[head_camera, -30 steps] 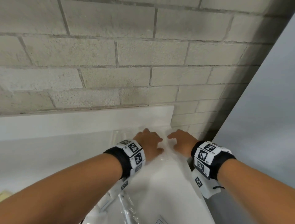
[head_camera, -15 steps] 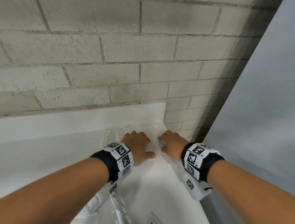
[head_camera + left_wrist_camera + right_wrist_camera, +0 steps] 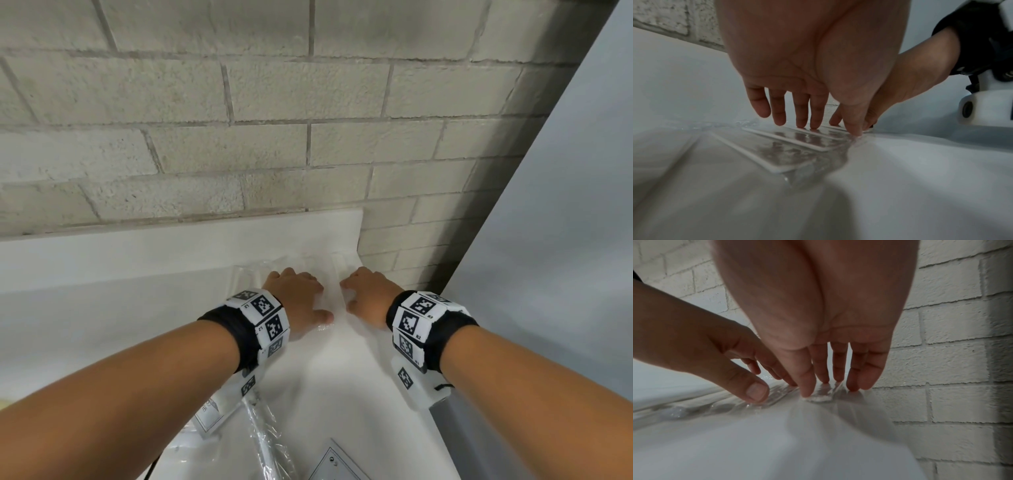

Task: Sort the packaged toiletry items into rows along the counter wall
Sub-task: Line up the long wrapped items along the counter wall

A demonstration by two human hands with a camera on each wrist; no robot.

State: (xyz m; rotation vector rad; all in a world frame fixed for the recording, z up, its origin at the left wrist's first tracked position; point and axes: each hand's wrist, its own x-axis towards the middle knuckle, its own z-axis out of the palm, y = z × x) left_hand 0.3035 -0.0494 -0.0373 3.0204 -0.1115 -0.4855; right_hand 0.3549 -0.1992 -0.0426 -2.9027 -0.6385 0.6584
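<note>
White counter [image 3: 102, 308]; clear wrapped packets [image 3: 793, 146] on it.

Even, soft light in the head view, brick wall [image 3: 274, 102] lines bowing toward the edges. Shadow darkens the wall's right corner. Both wrist views are dim and grainy, near tabletop [image 3: 900, 203] blurred, glints on the clear wrappers [image 3: 797, 142].

Packet labels [image 3: 209, 409] too small to read
</note>
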